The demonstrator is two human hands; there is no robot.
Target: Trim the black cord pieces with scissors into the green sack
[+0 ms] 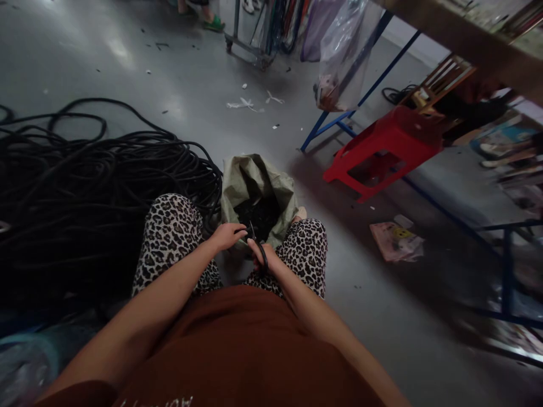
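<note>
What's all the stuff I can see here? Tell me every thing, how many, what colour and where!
cable pile: one big heap, black, on the floor at left
sack: one, grey-green, open, between the knees, dark bits inside
stool: one, red, on the floor at right
frame legs: blue, behind the stool
plastic bag: one, clear, hanging at the top
paper packet: one, pinkish, on the floor at right
white scraps: a few, on the grey floor at top
leopard-print trousers: on both legs
left hand: pinching something small and dark over the sack
right hand: holding a dark looped piece, maybe scissors
</note>
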